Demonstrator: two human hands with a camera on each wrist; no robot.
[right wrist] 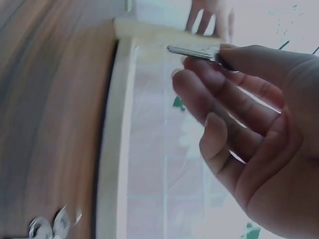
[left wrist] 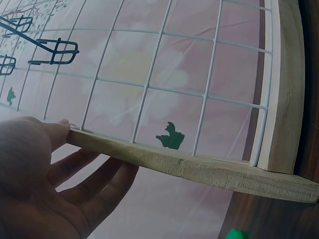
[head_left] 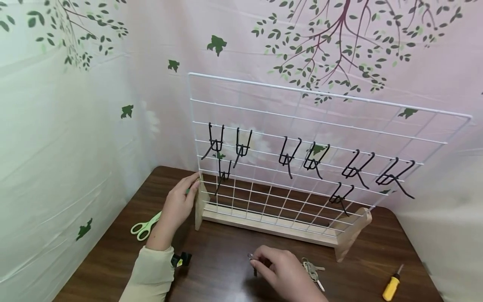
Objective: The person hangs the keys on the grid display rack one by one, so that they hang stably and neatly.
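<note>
**One hand steadies the grid, the other pinches a key**

A white wire grid (head_left: 302,138) stands upright in a wooden base (head_left: 271,226) on a dark brown table (head_left: 211,277), toward the far side. Black hooks (head_left: 241,144) hang in a loose row across the middle wires, with two more lower down.

The left hand (head_left: 181,203) is at the grid's left end, on the wooden foot (left wrist: 199,169) there. The left wrist view shows the thumb lying along the top edge of the foot and the fingers (left wrist: 99,184) nearly straight underneath it, so the hand rests against the wood rather than clenching it.

The right hand (head_left: 281,270) is at the near edge of the table, in front of the middle of the base. It pinches a small silver key (right wrist: 192,51) between thumb and forefinger; the right wrist view shows the blade sticking out past the fingertips, with the other fingers loosely curled below. In the head view the key (head_left: 250,256) shows at the left tip of the hand, just above the table.

Just right of that hand lies a key bunch (head_left: 313,270). Farther right, near the table's right corner, lies a yellow screwdriver (head_left: 391,286). Green scissors (head_left: 145,226) lie on the left, near the left forearm. A small black and green object (head_left: 181,259) sits beside the left sleeve; what it is I cannot tell.
</note>
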